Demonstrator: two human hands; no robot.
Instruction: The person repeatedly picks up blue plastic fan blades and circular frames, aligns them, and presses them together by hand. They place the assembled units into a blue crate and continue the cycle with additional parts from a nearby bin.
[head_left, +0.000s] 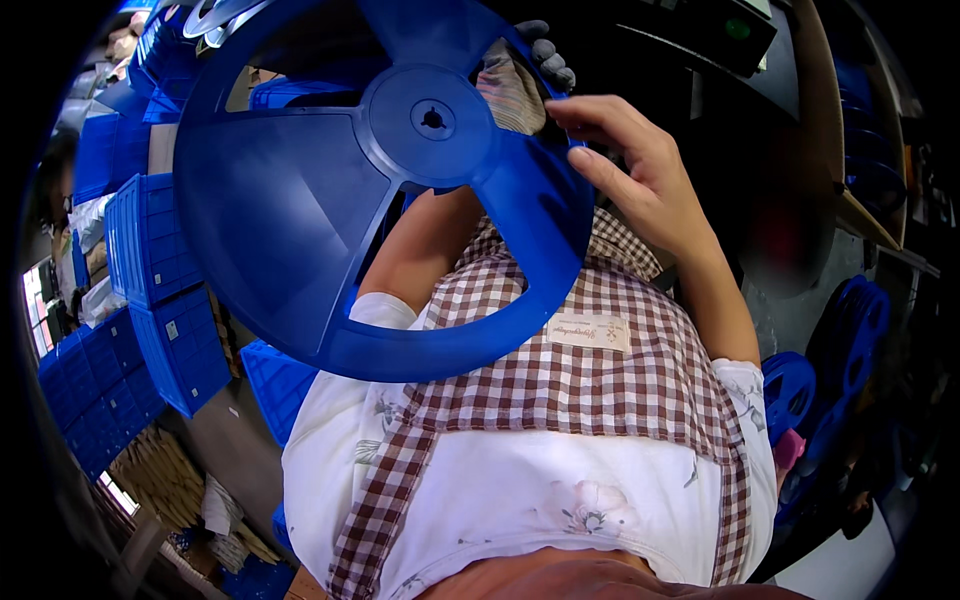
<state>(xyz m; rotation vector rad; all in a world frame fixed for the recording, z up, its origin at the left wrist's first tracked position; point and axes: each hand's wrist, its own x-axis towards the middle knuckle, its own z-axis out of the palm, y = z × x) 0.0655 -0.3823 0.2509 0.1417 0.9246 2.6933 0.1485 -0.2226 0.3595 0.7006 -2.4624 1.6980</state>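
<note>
Left grip [512, 88], in a striped glove, reaches behind a large blue reel [395, 115] in front of the chest; the reel blocks most of it, so whether it clasps anything cannot be told. Bare right grip [640, 170] has thumb and fingers parted, just beside the reel's right rim. Stacked blue crates [155, 240] stand at left, a cardboard box [822, 90] at upper right, smaller-looking blue reels [788, 388] at lower right.

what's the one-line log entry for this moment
large round blue plastic reel | gloved left hand: behind reel | bare right hand: at reel's right rim
</note>
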